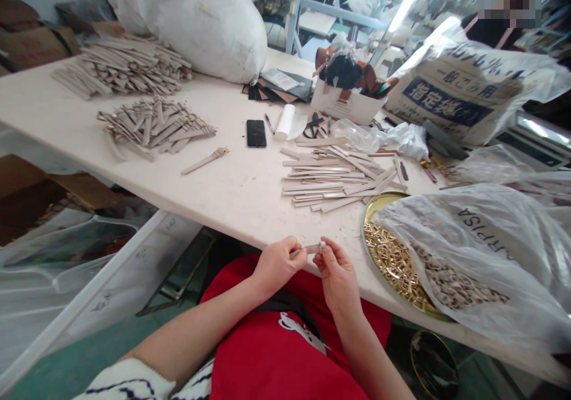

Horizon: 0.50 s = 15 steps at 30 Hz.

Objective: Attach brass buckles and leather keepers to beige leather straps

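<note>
My left hand [279,264] is closed around a narrow beige strap [313,249], just off the table's front edge. The strap's free end reaches my right hand [337,269], whose thumb and fingers pinch a small pale loop [322,245] at that end. Beyond my hands lies a spread of plain beige straps [330,177]. To the right, a round gold tray [368,213] holds many small gold buckles [392,257] and beige loops [450,278], partly under clear plastic. One strap with a buckle [205,161] lies alone on the left, near a heap of buckled straps [156,125].
A larger strap pile [129,64] lies far left, beside a big white sack [191,19]. A phone [256,134], a white roll [285,122], scissors [313,126] and a white box [341,103] stand mid-table. A printed bag [450,100] and a plastic bag [499,239] fill the right.
</note>
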Tool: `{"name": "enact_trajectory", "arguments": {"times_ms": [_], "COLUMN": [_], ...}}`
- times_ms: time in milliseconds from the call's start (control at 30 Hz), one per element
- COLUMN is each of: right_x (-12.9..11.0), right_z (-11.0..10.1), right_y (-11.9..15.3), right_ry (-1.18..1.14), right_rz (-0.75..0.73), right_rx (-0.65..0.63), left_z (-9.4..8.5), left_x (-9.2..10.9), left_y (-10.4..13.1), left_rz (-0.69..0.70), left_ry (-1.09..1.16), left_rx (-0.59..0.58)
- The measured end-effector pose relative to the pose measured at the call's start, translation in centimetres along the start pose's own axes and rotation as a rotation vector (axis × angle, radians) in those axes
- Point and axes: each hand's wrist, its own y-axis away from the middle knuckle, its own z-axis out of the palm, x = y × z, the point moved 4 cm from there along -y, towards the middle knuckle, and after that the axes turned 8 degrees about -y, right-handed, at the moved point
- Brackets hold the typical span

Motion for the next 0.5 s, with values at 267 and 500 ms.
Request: {"name": "enact_trajectory", "arguments": {"times_ms": [267,500], "right_x": [0.7,-0.7], "right_z": [0.5,-0.1], "right_y": [0.5,0.4], "right_ry": [0.1,0.129], "right_rz": [0.134,-0.012], "right_rx": [-0.215,-0.136], "left_z": [-0.2,-0.1], "left_x": [0.0,-0.1], "left_y": [-0.1,0.0], "left_rz": [0.036,0.029], "left_ry": [0.096,0.315], "left_rx": [-0.121,-0.388]}}
